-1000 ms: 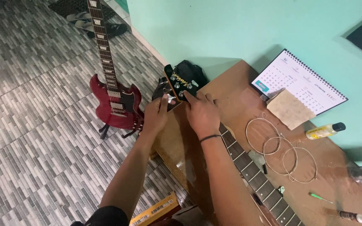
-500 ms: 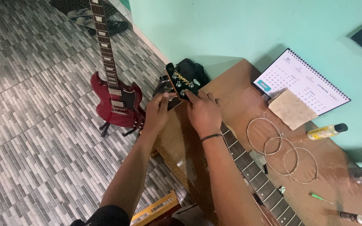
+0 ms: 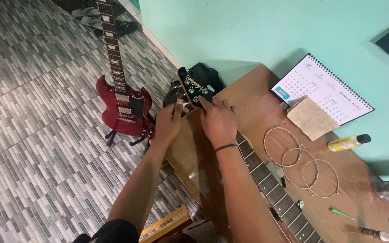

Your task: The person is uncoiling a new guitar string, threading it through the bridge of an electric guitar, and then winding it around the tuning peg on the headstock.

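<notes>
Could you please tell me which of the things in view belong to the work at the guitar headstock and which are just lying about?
In use: left hand, right hand, black headstock, guitar neck.
Lying about: coiled strings, calendar, small yellow bottle, red guitar.

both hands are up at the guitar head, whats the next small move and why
Probably turn a tuning peg slightly. Both the left hand and right hand sit at the black guitar head, fingers on its pegs, and coiled strings lie loose on the table.

Guitar neck (image 3: 266, 180) on table (image 3: 248, 94), string coils (image 3: 300, 164) right, calendar (image 3: 323, 90) behind, standing guitar (image 3: 124, 105) left
</notes>
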